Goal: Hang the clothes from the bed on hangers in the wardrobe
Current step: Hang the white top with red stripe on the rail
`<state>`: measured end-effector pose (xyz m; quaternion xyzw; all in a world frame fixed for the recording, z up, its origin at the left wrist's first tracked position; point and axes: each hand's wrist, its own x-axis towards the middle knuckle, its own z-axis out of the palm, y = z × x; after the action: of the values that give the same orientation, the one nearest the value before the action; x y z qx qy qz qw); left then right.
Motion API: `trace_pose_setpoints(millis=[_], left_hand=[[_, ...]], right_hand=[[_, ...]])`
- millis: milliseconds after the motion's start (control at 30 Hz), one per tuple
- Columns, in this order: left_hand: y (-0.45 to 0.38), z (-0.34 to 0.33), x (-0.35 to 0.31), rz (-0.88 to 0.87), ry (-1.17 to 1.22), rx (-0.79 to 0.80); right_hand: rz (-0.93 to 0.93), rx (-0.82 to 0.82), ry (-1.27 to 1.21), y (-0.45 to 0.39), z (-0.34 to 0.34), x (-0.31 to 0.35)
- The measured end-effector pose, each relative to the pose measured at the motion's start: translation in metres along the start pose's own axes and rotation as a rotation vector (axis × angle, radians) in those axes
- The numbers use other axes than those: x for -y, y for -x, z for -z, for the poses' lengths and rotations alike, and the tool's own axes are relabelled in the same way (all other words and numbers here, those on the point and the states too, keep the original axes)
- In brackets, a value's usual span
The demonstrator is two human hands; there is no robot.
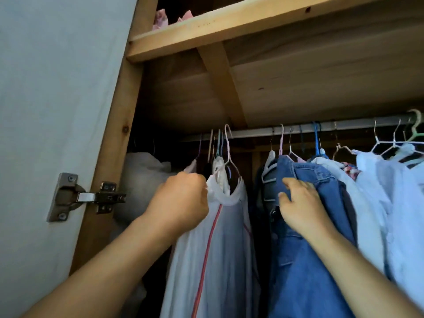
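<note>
Gripping white garment (220,237) collar: left hand (181,200), fist curled. Right hand (302,207) fingers spread flat on denim (305,260), just right.

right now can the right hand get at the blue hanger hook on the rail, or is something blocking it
Probably yes. The right hand rests on the denim garment just below the blue hanger hook, and only open air shows between them up to the rail.

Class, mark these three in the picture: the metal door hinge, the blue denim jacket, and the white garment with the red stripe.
Metal door hinge (79,196): head view, on its silver arm.
Blue denim jacket (307,267): head view, on its front panel.
White garment with the red stripe (229,249): head view, on the white cloth right of the stripe.
</note>
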<state>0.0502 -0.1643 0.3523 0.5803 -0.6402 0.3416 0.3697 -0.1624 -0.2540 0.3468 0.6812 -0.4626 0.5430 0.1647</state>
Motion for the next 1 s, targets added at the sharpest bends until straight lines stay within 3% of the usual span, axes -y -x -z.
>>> trace_pose_setpoints(millis=[200, 467, 1000], left_hand=[[0.013, 0.027, -0.038, -0.046, -0.107, -0.013], [-0.001, 0.050, -0.052, 0.064, -0.140, 0.027], [-0.096, 0.018, -0.041, -0.025, -0.249, 0.028]], right_hand=[[0.011, 0.021, 0.080, -0.004, 0.022, -0.040], [0.033, 0.032, 0.256, -0.004, 0.031, -0.050], [0.125, 0.040, 0.297, 0.004, 0.024, -0.031]])
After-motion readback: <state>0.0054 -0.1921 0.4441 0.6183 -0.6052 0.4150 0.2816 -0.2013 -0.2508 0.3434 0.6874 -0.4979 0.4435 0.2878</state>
